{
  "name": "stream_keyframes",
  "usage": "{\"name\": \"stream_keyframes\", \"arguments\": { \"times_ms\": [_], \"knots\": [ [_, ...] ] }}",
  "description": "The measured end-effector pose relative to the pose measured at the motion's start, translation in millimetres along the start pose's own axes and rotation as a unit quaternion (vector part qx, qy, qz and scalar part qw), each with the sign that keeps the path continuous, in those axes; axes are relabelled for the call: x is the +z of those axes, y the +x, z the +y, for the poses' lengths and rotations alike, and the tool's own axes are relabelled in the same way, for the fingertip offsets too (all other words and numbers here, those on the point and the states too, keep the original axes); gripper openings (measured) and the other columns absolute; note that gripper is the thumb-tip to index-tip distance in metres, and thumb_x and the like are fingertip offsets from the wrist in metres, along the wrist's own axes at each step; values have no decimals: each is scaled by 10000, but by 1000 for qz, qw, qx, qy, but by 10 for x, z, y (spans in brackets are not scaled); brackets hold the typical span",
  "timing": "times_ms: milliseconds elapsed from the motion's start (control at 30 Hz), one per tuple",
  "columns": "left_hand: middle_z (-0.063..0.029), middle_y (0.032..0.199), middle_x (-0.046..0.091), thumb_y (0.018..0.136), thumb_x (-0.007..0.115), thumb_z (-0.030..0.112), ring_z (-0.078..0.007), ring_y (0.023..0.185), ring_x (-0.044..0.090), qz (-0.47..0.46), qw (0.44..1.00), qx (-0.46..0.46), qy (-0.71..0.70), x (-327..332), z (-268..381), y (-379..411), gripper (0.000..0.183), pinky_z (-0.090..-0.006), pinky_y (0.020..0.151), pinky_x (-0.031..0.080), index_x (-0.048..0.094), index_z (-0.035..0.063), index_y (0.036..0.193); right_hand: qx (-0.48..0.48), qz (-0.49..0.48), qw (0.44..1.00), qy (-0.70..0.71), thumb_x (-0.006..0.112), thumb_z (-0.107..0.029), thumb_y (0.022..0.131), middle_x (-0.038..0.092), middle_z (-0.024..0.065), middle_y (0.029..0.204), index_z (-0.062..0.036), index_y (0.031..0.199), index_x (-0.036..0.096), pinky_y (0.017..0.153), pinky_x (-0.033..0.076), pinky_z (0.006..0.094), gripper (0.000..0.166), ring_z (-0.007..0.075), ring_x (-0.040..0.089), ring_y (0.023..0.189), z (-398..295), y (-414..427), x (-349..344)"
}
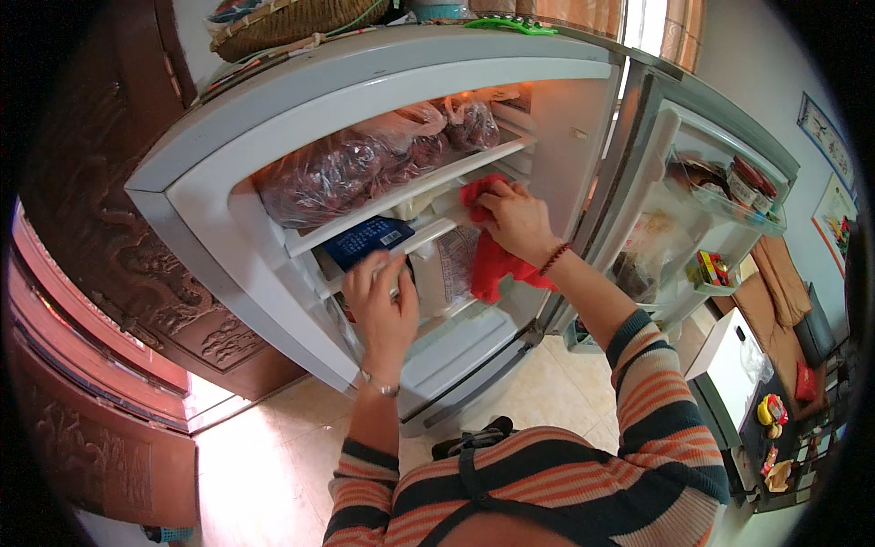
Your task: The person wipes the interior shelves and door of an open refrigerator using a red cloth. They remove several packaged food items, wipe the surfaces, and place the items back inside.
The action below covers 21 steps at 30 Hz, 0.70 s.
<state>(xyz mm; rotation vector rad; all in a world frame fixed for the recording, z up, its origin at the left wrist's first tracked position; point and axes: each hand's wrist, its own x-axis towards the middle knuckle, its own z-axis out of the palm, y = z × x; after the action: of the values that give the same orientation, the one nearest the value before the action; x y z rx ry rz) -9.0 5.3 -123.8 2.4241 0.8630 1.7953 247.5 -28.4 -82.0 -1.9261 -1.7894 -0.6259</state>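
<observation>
My right hand [516, 219] grips a red cloth [502, 270], which hangs down at the right side of the fridge's inside, near a middle shelf edge. My left hand [383, 294] is raised before the shelves at the left, fingers apart, with nothing seen in it. Behind it a dark blue package [366, 241] with printed writing lies on a shelf. Between the hands stands a pale bag with writing [444, 270]. On the shelf above, clear plastic bags of dark reddish food [335, 178] lie behind the white shelf edge [410, 196].
The open fridge door [636, 205] at the right holds jars [748, 181] and bags in its racks. A wicker basket [294, 31] and a green plastic item [513, 26] lie on the fridge top. A carved wooden door [171, 287] is at the left, a low table [731, 369] at the right.
</observation>
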Motion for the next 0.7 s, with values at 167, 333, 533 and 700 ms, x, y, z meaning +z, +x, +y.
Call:
{"name": "stream_keyframes", "arguments": {
  "times_ms": [167, 333, 533, 700],
  "knots": [
    [-65, 1113, 636, 914, 667, 93, -164, 900, 630, -35, 910, -271, -311, -81, -117, -484, 140, -232, 769, 503, 687, 42, 1043, 91, 53, 980, 167, 703, -197, 776, 639, 71, 1086, -146, 1057, 670, 787, 538, 452, 288, 345, 627, 998, -102, -70, -214],
    [-118, 1248, 620, 1000, 571, 238, -210, 1099, 595, 67, 585, -475, -654, 99, -228, -318, 268, -376, 958, 474, 561, 72, 1210, -127, 72, 950, 275, 690, -155, 772, 653, 100, 1111, -140, 1152, 646, 840, 536, 418, 383, 333, 634, 1013, -985, 2, -283],
    [-102, 1133, 668, 984, 570, 197, -238, 1111, 631, 96, 621, -476, -615, 251, -484, -349, 203, -374, 973, 462, 586, 64, 1137, -158, -11, 978, 137, 721, -220, 749, 652, 45, 1084, -157, 1105, 655, 746, 562, 404, 368, 284, 653, 986, -1064, 86, 80],
    [-167, 1219, 644, 946, 590, 209, -289, 1130, 626, 66, 637, -517, -568, 128, -284, -204, 211, -429, 984, 457, 559, 67, 1099, -89, 2, 994, 59, 693, -178, 762, 653, 50, 1050, -141, 1090, 655, 748, 559, 443, 333, 321, 641, 949, -414, 101, -10]
  ]
}}
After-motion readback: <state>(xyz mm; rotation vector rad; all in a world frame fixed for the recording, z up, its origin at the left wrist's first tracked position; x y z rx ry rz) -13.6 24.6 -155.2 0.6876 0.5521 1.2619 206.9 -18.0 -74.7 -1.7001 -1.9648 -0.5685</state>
